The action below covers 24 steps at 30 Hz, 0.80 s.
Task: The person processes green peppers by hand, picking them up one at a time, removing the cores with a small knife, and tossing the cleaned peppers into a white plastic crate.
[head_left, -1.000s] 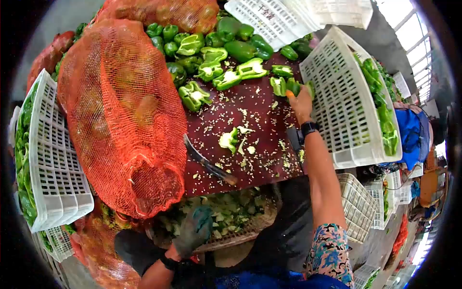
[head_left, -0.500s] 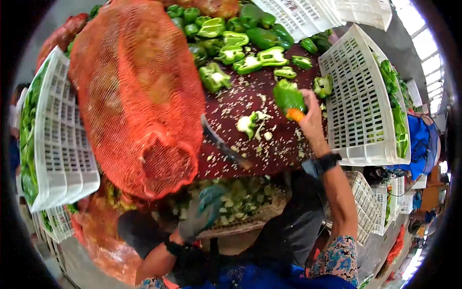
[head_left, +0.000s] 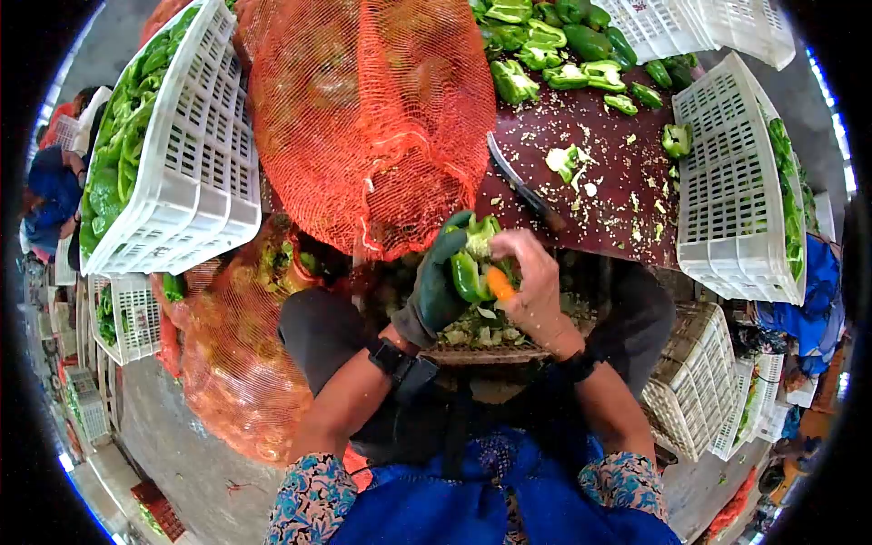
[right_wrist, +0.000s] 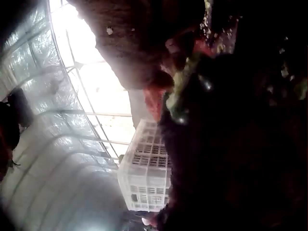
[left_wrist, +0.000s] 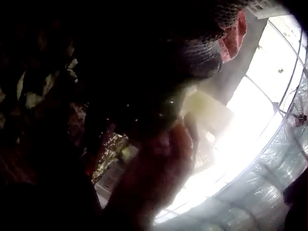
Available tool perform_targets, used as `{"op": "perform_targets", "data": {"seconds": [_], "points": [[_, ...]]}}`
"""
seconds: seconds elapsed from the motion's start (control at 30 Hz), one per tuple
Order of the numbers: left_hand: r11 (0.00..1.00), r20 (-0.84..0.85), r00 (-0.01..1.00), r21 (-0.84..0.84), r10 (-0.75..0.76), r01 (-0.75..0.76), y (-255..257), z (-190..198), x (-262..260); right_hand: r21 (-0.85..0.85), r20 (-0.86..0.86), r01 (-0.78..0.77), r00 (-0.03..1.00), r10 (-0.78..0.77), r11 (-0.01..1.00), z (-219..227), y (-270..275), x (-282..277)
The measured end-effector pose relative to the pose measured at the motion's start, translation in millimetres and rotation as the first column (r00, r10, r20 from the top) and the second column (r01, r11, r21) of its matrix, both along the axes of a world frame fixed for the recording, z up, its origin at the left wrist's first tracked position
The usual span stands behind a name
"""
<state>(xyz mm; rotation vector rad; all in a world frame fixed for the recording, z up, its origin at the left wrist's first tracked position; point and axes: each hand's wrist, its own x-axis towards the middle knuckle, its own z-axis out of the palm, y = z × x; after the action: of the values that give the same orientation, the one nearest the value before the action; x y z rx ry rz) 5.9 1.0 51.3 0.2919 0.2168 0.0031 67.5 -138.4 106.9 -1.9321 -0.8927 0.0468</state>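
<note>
Above a scrap-filled basket (head_left: 490, 357), my gloved left hand (head_left: 434, 286) holds a cut green bell pepper (head_left: 469, 280) from the left side. My bare right hand (head_left: 536, 286) grips the same pepper from the right, with an orange cover (head_left: 499, 283) on its thumb. The right fingers curl over the pepper's pale, seedy inside. Both wrist views are very dark; in the right one, part of the pepper (right_wrist: 179, 91) shows beside the orange cover. A curved knife (head_left: 520, 184) lies on the dark red tabletop (head_left: 627, 168), beyond the hands.
A red mesh sack (head_left: 372, 127) bulges at the table's left. White crates of cut peppers stand left (head_left: 204, 145) and right (head_left: 731, 200). Several whole and cut peppers (head_left: 581, 45) lie at the back. A pepper core (head_left: 563, 162) and scattered seeds lie on the tabletop.
My right hand has carried the pepper from beside the right crate down over the basket. My left hand has risen and taken hold of it too. The head view has swung left.
</note>
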Motion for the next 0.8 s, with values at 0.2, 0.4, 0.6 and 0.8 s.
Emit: {"op": "perform_targets", "data": {"seconds": [0.2,0.4,0.6,0.8], "points": [[0.581,0.310,0.948,0.785,-0.071,-0.214,-2,-8,-7,-0.433,0.341,-0.123,0.895,0.289,0.893,6,-11,20],[0.778,0.244,0.940,0.627,-0.236,0.033,-4,-6,-25,-0.369,0.267,-0.233,0.901,0.342,0.900,-14,-23,31],[0.927,-0.057,0.925,-0.042,-0.376,0.374,-4,-7,-8,0.113,-0.406,0.000,0.913,0.046,0.994,-57,-22,38],[0.968,0.039,0.979,-0.152,-0.199,0.202,0,7,3,0.141,-0.248,0.155,0.962,-0.116,0.978,-43,1,66]]}}
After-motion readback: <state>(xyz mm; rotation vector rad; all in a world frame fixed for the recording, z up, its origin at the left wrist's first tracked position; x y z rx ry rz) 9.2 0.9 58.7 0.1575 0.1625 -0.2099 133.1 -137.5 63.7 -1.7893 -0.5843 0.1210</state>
